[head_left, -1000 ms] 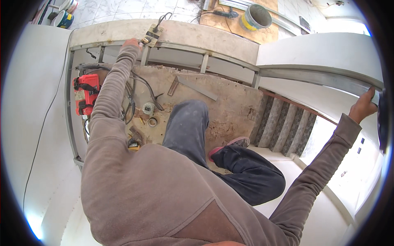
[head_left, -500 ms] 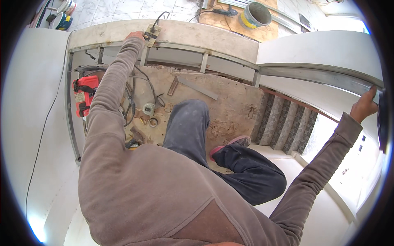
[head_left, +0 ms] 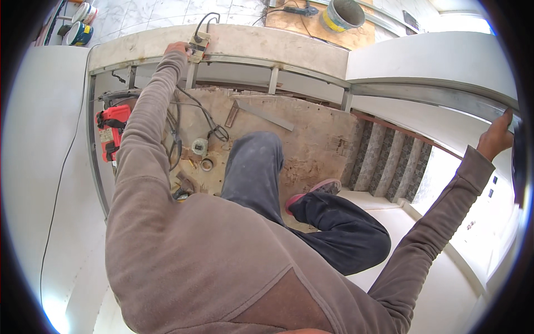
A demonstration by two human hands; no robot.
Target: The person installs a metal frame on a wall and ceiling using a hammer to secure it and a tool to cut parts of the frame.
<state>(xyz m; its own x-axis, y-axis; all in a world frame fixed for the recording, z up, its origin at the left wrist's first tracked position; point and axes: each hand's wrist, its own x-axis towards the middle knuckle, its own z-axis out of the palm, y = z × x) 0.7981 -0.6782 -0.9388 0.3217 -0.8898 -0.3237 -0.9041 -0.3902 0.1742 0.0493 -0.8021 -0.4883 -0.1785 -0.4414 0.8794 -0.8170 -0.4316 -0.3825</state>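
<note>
At the upper left my left hand (head_left: 177, 48) is closed at the near left side of a beige power strip (head_left: 198, 48), which rests on the white ledge (head_left: 267, 44). A black cable loops up from the strip. My fingertips are partly hidden there. Out at the far right edge, my right hand (head_left: 495, 138) grips the end of a long grey metal channel (head_left: 434, 93), fingers wrapped round it. The channel runs along the curved white wall toward the middle.
Below lies a worn wooden board (head_left: 311, 133) with an angle square (head_left: 261, 116), a tape measure (head_left: 199, 146), a tape roll (head_left: 207, 165), a hammer (head_left: 184, 182) and cables. A red tool (head_left: 111, 131) lies left. Patterned steps (head_left: 384, 158) drop away right. A bucket (head_left: 342, 16) stands beyond the ledge.
The view has shifted slightly, so the ledge and left hand sit a little further left. Both hands keep their places at the power strip and the metal channel.
</note>
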